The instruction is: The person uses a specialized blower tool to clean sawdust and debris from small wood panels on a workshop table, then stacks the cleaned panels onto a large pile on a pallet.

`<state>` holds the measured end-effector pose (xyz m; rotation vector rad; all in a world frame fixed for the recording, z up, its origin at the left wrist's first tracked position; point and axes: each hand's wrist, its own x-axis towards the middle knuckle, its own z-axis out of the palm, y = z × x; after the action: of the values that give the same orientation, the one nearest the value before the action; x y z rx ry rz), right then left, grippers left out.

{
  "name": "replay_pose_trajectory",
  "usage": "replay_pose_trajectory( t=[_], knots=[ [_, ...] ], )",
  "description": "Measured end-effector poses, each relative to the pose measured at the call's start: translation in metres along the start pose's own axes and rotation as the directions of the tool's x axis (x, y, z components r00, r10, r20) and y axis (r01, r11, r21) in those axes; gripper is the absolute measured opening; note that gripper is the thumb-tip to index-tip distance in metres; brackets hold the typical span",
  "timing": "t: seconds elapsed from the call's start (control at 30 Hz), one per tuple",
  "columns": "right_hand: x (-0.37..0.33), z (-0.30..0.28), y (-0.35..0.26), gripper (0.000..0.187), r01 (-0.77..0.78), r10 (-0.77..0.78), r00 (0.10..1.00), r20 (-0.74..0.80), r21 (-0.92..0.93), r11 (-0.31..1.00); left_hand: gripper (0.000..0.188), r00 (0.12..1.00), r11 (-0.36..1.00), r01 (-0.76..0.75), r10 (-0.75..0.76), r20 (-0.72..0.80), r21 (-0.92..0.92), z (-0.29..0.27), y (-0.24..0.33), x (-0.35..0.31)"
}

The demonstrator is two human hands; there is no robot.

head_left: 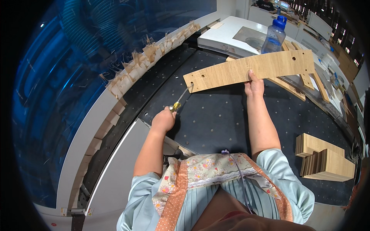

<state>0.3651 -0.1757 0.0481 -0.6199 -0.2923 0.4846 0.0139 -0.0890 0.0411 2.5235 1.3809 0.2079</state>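
- The view looks down from the person's head onto a dark perforated bench point(216, 119) with small round studs across its surface.
- The right hand point(254, 85) holds up a long, slightly curved, light wood-grain board with drilled holes point(250, 69). Its fingers are wrapped over the board's lower edge near the middle, thumb in front, so the board is steadied clear of the bench and its left end is presented to the tool.
- The left hand point(163, 120) is closed in a fist around the yellow handle of a slim metal screwdriver point(181, 99). The shaft points up and to the right, its tip at or just beside a hole near the board's left end; whether it actually enters the hole is hard to tell.
- Behind the board stands a blue-tinted clear plastic water bottle with a blue cap point(274, 35), beside more wooden strips point(296, 82).
- To the lower right, stacks of small, similar wooden panels point(325, 161) rest on the bench, within easy reach.
- Splintered wood offcuts point(150, 57) line the curved rail at the left.
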Motion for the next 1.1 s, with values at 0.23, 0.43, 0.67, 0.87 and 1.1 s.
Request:
replay_pose_trajectory(
  t=[0.23, 0.43, 0.67, 0.87, 1.1],
  knots=[
    [0.005, -0.006, 0.000, 0.041, -0.015, 0.015, 1.000, 0.010, 0.000, 1.000, 0.036, 0.999, 0.999, 0.039, -0.039, -0.010, 0.031, 0.002, -0.005, 0.002],
    [-0.003, 0.001, 0.000, 0.041, 0.002, -0.002, 1.000, 0.001, 0.022, 1.000, 0.036, 0.999, 0.999, 0.033, -0.033, -0.007, 0.013, 0.005, -0.005, 0.005],
    [0.003, -0.007, -0.002, 0.041, -0.013, 0.013, 1.000, -0.017, 0.005, 1.000, 0.035, 0.998, 1.000, -0.001, -0.001, 0.059, 0.028, 0.000, 0.007, -0.004],
    [0.001, -0.006, -0.001, 0.042, -0.020, 0.020, 1.000, 0.002, 0.015, 1.000, 0.034, 0.997, 1.000, 0.018, -0.019, 0.080, 0.012, 0.004, 0.010, -0.007],
    [-0.004, 0.000, -0.002, 0.043, 0.003, -0.003, 1.000, 0.012, 0.015, 1.000, 0.034, 0.995, 1.000, -0.003, 0.002, 0.095, 0.001, 0.009, 0.008, -0.007]
  ],
)
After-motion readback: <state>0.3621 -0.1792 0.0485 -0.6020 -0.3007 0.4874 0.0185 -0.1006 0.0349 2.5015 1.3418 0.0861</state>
